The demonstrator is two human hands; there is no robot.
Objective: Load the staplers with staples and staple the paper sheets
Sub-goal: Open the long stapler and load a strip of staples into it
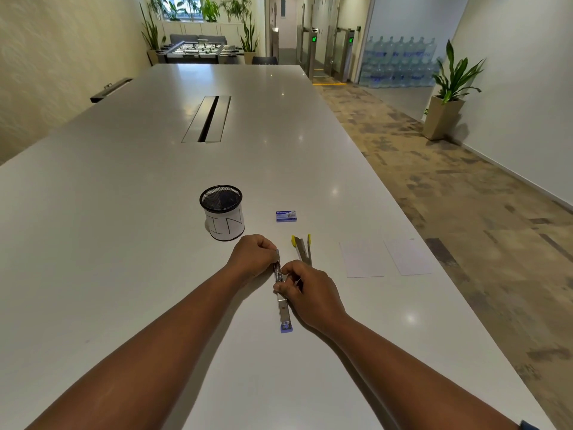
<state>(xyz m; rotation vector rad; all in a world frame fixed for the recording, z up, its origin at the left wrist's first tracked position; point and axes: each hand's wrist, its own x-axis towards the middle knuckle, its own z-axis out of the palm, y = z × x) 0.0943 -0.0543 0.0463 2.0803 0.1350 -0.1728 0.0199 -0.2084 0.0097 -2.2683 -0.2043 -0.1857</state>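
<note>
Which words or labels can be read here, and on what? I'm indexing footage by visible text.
"IN": handwritten on the white paper wrapped round the black mesh cup.
Staple box: blue, with print too small to read.
Water bottles: blue labels, too blurred to read.
Gate lights: green symbols, shape unclear.

A single wide-angle head view looks forward and down along a long white surface [124, 243] from its near end. Both forearms enter from the bottom edge, and the left hand [252, 257] and right hand [310, 290] meet low in the centre, close to the camera. The lens bends straight edges outward. The far end of the room appears at the top, the carpeted floor [434, 197] on the right.
</note>
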